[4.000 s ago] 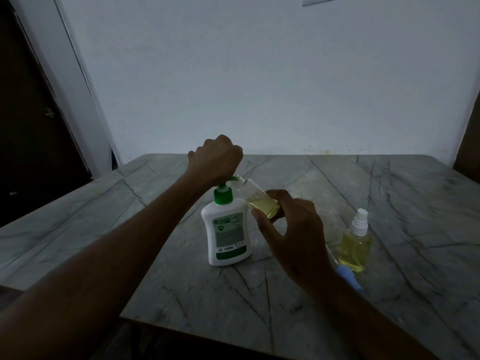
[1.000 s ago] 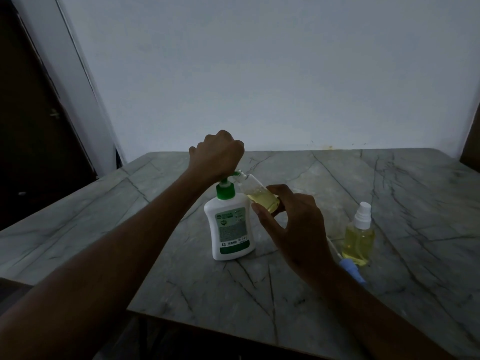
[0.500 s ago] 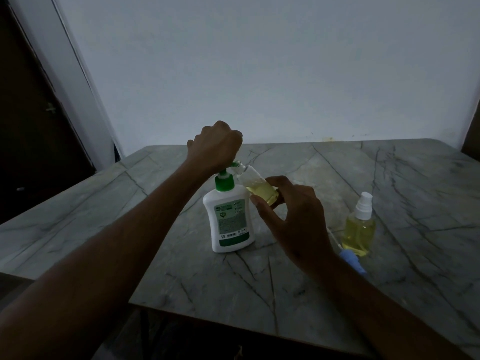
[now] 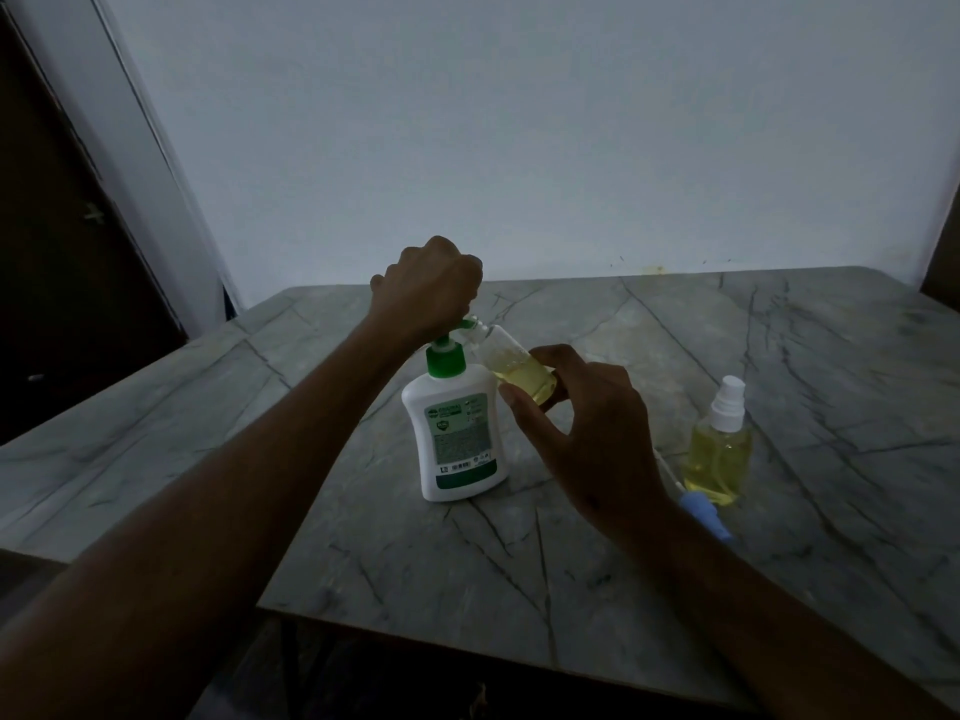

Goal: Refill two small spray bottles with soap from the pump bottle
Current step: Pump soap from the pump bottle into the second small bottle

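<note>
Left hand fisted over pump bottle head at table centre, pressing soap out. Right hand pinching open spray bottle, tilted so mouth meets nozzle. Capped spray bottle upright at right, seemingly full.

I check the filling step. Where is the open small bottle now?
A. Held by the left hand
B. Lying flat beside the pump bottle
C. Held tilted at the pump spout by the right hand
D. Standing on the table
C: the right hand holds the open small bottle tilted, its mouth at the spout of the pump bottle.
</note>
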